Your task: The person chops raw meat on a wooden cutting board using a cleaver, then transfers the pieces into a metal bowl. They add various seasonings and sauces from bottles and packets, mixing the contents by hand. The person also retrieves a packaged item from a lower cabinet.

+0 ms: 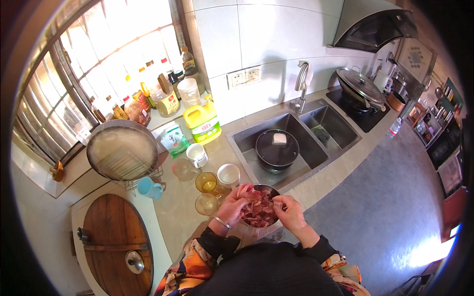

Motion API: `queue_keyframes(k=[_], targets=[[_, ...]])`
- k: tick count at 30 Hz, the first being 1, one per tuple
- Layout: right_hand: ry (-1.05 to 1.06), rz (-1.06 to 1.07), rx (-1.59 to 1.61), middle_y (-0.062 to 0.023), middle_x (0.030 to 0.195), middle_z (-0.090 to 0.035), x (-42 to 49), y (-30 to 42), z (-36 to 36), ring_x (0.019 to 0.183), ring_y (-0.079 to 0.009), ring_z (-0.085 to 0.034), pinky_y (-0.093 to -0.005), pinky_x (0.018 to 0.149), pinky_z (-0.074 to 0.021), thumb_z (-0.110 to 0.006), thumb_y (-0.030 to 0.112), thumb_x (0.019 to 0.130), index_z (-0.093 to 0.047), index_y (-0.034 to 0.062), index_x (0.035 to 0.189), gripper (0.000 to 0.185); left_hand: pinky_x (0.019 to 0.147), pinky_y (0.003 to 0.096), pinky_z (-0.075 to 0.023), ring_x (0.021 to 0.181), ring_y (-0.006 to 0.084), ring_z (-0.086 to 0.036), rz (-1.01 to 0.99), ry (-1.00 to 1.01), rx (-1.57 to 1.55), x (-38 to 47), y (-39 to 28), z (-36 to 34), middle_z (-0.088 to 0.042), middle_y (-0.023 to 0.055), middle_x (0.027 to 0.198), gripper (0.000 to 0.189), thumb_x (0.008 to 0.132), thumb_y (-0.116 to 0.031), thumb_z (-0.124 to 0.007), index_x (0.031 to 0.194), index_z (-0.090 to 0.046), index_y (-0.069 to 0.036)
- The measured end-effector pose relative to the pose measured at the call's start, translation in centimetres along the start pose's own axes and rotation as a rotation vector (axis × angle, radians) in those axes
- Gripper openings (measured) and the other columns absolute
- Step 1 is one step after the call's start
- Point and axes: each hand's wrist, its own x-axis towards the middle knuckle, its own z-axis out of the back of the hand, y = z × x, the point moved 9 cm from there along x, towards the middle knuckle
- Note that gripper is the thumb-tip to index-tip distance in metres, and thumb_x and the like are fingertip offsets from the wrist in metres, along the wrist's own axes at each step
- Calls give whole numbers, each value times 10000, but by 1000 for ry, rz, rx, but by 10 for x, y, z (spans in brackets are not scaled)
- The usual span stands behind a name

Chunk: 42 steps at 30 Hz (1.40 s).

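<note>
A round metal bowl [259, 232] full of sliced raw meat [260, 211] stands at the counter's front edge, below the sink. My left hand [232, 207], with a bangle at the wrist, is at the bowl's left side and holds slices of the meat between thumb and fingers. At the right rim is my right hand [289, 212], its thumb and fingertips pinched together over the meat; whether a piece is between them cannot be made out. Left of the bowl are a white cup [228, 175] and amber glass mugs [206, 182].
A lidded black pot [277, 148] sits in the double sink [314, 162], under a faucet [301, 87]. Behind the cups stands a yellow detergent jug [203, 124]. A light blue mug [149, 188], a wire rack and a round wooden lid [114, 229] lie left; a covered wok [359, 88] is far right.
</note>
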Motion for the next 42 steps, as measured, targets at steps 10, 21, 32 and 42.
queue_keyframes(k=[10,21,32,42], targets=[[21,161,-8,-198,1155,-630,-2,8,22,1002,-350,-631,-398,861,-530,-712,92,823,-689,57,1135,315,852,320,-552,982,196,-662,-34,-74,261,-10,-16,4,-663,98,1135,320,980,-107,-554,1289,-537,-27],[-56,-86,114,-126,1030,-662,-48,-67,83,784,-205,-659,-296,670,-535,-663,57,845,-697,35,1049,208,802,452,-555,941,286,-660,20,-149,-121,-10,-18,5,-673,138,1023,367,1023,-368,-478,1086,-621,-36],[84,-106,217,-154,964,-671,-61,-81,92,785,-251,-663,-331,697,-539,-677,105,850,-697,27,1055,221,743,377,-559,846,238,-657,25,-163,-59,-25,-19,-17,-653,108,937,202,922,-135,-592,1069,-618,1],[159,385,112,-100,1027,-633,15,26,8,913,-294,-632,-392,795,-532,-708,178,829,-714,120,989,170,777,307,-549,888,173,-651,-44,-254,59,-35,-18,-30,-660,75,1029,228,929,-91,-601,1128,-633,16]])
